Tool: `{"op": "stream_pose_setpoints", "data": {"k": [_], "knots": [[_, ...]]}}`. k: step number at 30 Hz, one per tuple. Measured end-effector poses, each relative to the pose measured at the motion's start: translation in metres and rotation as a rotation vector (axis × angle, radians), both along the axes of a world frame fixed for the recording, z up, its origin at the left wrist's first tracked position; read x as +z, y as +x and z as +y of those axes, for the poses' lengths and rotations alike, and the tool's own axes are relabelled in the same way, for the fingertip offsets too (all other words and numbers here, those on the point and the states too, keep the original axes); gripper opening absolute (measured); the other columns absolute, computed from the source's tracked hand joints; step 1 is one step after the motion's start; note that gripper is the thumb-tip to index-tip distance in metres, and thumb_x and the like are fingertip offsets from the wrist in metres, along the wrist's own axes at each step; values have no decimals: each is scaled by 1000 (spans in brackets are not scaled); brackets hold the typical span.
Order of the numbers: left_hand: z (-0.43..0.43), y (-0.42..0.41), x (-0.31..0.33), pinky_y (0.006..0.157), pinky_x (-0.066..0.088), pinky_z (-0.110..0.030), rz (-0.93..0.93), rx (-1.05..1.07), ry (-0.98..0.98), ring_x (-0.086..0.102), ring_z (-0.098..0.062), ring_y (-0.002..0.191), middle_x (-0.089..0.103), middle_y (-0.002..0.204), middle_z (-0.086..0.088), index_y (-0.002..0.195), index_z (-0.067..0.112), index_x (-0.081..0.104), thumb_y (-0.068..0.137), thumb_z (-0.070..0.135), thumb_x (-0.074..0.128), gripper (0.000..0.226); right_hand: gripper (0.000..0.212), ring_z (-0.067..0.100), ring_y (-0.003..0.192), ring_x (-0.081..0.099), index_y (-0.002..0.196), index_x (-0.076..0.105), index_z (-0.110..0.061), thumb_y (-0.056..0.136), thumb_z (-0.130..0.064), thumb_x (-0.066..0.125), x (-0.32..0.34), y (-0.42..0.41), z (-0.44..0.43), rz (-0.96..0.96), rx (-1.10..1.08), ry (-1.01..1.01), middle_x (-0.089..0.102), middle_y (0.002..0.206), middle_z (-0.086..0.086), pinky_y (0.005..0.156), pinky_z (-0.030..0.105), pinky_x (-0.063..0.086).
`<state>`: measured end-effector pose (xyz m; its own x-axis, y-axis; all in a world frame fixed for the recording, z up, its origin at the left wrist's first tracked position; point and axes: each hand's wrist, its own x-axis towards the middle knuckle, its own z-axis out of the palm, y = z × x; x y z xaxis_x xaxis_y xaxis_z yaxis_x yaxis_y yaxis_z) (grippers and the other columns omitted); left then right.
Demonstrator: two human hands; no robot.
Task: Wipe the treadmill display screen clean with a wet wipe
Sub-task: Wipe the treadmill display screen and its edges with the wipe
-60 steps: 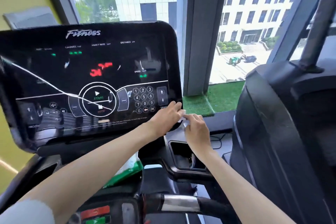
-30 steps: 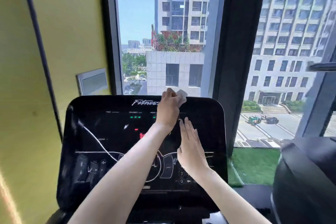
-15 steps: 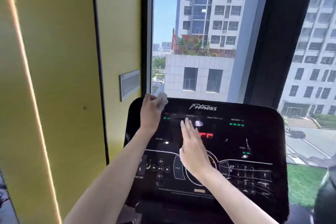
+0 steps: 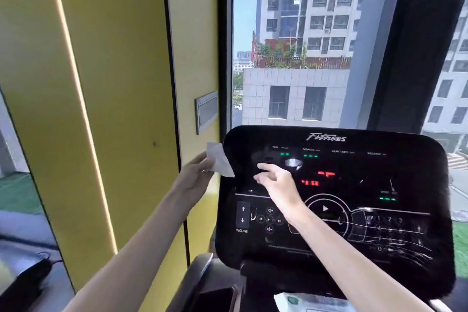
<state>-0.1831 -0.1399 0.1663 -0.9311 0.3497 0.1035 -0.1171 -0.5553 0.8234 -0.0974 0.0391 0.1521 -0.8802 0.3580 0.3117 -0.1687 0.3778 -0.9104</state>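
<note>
The treadmill display screen (image 4: 354, 185) is a glossy black panel with a "Fitness" logo, green and red readouts and white control icons. A small white wet wipe (image 4: 219, 159) hangs at the screen's upper left edge, pinched in my left hand (image 4: 195, 180), which sits just off the panel's left side against the yellow wall. My right hand (image 4: 276, 180) hovers over the upper left part of the screen, fingers apart and pointing left toward the wipe, holding nothing.
A yellow wall (image 4: 114, 109) with a grey plate (image 4: 206, 111) stands left of the console. A window with buildings lies behind. A wet-wipe pack (image 4: 304, 301) rests below the screen, beside a dark tray (image 4: 215, 296).
My left hand has slid with the wipe from the screen's top edge off its left side. My right hand lifted from flat on the panel and reaches left. The view shifted left.
</note>
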Motion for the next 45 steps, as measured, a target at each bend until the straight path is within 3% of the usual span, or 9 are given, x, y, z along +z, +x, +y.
{"op": "stream_pose_setpoints", "data": {"k": [5, 9, 17, 19, 23, 28, 31, 41, 45], "knots": [[11, 20, -7, 74, 55, -25, 64, -336, -68, 66, -20, 88, 68, 101, -14, 106, 0, 63, 86, -1, 50, 24, 31, 23, 77, 64, 116, 57, -9, 86, -12, 64, 16, 0, -21, -65, 285, -653, 68, 95, 16, 71, 34, 53], [11, 23, -13, 72, 54, -23, 94, -306, -191, 64, -16, 86, 68, 103, -11, 109, 2, 63, 92, -2, 46, 24, 23, 11, 56, 53, 103, 63, -5, 81, -1, 65, 12, 6, -10, -94, 212, -543, 63, 77, 9, 51, 20, 44], [40, 38, -26, 96, 46, -41, -57, -269, -179, 59, -27, 104, 62, 112, -16, 121, 8, 58, 89, 50, 47, 55, 4, 15, 57, 59, 86, 60, -7, 87, -10, 60, 11, 4, 5, -109, 187, -481, 64, 78, 12, 49, 24, 47], [53, 46, -32, 95, 49, -45, 15, -260, -289, 59, -29, 109, 62, 114, -16, 120, 8, 56, 90, 37, 57, 42, 8, 22, 65, 65, 90, 61, -3, 88, -10, 59, 12, 6, 12, -107, 208, -485, 67, 82, 16, 56, 29, 53], [72, 45, -25, 78, 54, -35, -6, 218, -285, 62, -24, 89, 66, 97, -12, 107, 5, 60, 81, 6, 66, 26, 12, 19, 70, 65, 91, 64, -9, 87, -19, 58, 3, 11, 30, 8, 35, 63, 68, 83, 4, 67, 36, 56], [72, 26, 4, 55, 36, -27, 487, 981, -931, 51, -18, 70, 55, 82, 0, 94, 14, 48, 82, 4, 58, 19, 30, 28, 103, 61, 102, 65, -5, 73, -5, 69, -22, 10, 68, 283, -281, 954, 64, 112, 13, 84, 37, 51], [93, 13, 7, 58, 34, -29, 623, 1045, -1181, 50, -21, 73, 50, 80, -2, 93, 11, 40, 77, -10, 52, 29, 50, 36, 122, 49, 114, 61, -1, 66, 2, 71, -32, 8, 90, 224, -351, 1058, 51, 130, 27, 102, 45, 41], [138, -13, -23, 68, 48, -37, 1063, 1059, -1142, 53, -27, 81, 60, 90, -9, 96, 4, 66, 82, 2, 66, 14, 88, 30, 139, 27, 146, 21, -2, 64, 21, 41, -42, 12, 136, 204, -245, 1170, 34, 147, 21, 114, 44, 21], [143, -19, -20, 65, 49, -41, 680, 1253, -1004, 55, -31, 76, 61, 83, -11, 84, 0, 65, 83, 2, 62, 4, 84, 36, 134, 34, 144, 26, -2, 65, 20, 41, -44, 8, 133, 222, -240, 1148, 38, 142, 26, 112, 47, 27]]}}
